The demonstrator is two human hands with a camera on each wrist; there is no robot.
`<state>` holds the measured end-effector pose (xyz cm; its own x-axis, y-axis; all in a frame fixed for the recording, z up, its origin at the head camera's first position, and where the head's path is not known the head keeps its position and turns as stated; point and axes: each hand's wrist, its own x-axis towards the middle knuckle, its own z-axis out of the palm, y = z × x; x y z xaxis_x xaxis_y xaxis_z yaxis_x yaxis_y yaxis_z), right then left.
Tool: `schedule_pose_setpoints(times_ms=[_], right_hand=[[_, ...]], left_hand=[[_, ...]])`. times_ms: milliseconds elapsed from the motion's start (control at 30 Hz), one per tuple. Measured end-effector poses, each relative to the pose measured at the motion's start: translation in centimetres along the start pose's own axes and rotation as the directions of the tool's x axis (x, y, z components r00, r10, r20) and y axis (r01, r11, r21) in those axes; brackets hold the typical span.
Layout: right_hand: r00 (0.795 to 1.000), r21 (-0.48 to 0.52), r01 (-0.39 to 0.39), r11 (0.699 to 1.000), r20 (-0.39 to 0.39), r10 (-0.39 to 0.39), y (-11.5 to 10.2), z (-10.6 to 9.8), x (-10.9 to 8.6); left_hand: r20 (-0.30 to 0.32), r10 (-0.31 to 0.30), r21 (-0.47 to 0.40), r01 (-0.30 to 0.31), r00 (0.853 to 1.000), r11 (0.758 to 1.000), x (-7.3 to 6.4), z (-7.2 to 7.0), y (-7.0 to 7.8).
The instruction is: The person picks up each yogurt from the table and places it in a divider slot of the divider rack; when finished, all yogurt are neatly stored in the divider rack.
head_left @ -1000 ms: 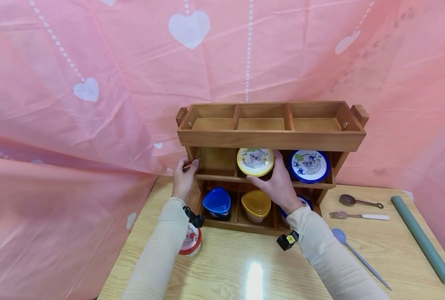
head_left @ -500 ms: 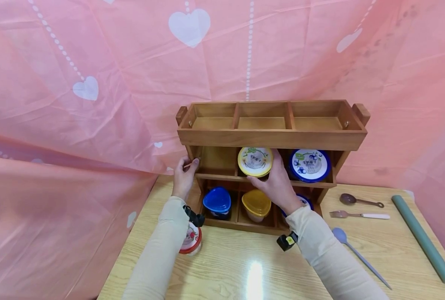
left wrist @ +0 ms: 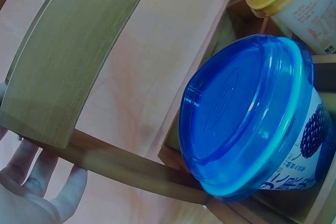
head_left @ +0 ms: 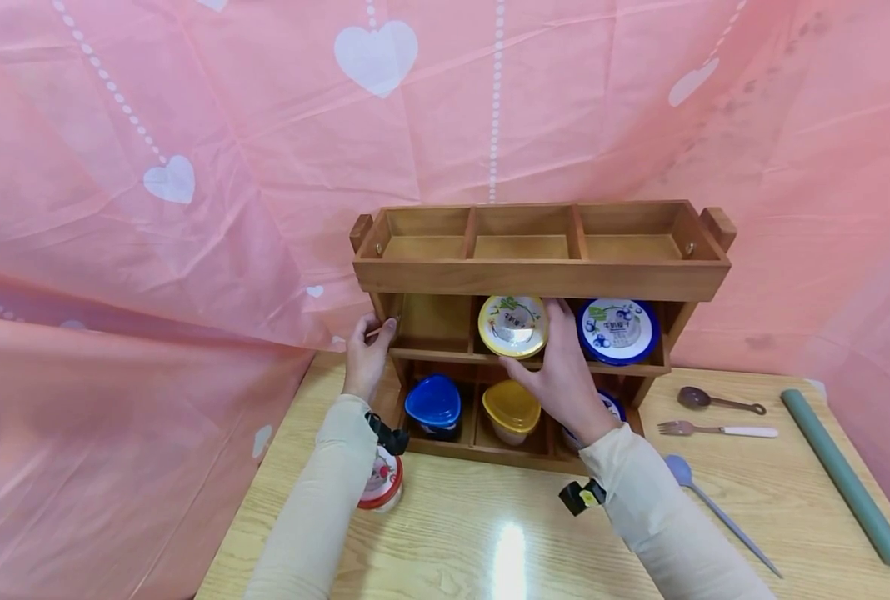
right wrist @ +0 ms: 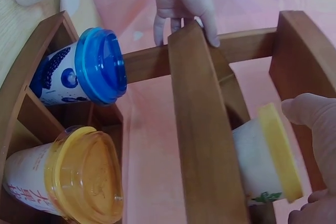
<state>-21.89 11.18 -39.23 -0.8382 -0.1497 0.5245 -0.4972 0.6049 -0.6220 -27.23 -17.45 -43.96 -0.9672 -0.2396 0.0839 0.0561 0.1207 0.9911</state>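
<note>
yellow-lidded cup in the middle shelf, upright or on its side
On its side. The yellow-lidded cup lies in the rack with its lid facing outward, and the right hand grips its rim.

A blue-lidded round tub (head_left: 617, 331) lies in the right compartment of the middle tier, its lid facing outward. In the bottom tier a blue triangular-lidded cup (head_left: 433, 404) sits in the left compartment and a yellow triangular-lidded cup (head_left: 512, 408) in the middle one, just beside it. A red-lidded jar (head_left: 381, 482) stands on the bench (head_left: 490, 542) near the rack's left foot. To the right lie a brown spoon (head_left: 718, 402), a fork with a white handle (head_left: 717, 431) near it, a lilac spoon (head_left: 718, 515) further forward, and a grey-green roll (head_left: 842, 478) running along the bench's right edge. A pink cloth with white hearts (head_left: 190, 167) hangs behind.
</note>
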Motion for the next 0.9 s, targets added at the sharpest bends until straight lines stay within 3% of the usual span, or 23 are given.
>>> schedule_pose_setpoints(times_ms=[267, 633, 900], right_hand=[[1.000, -0.020, -0.005, 1.000, 0.010, 0.005, -1.3, -1.1, -2.4], [1.000, 0.099, -0.011, 0.995, 0.020, 0.009, -3.6, -2.9, -5.3], [0.993, 0.158, 0.080, 0.984, 0.071, -0.092, -3.7, -0.7, -7.9]], left_hand=[[-0.006, -0.004, -0.007, 0.004, 1.000, 1.000, 0.0, -0.1, 0.0], [-0.005, -0.003, 0.011, 0.003, 1.000, 1.000, 0.0, -0.1, 0.0], [-0.003, -0.004, 0.021, 0.004, 1.000, 1.000, 0.0, 0.0, 0.1]])
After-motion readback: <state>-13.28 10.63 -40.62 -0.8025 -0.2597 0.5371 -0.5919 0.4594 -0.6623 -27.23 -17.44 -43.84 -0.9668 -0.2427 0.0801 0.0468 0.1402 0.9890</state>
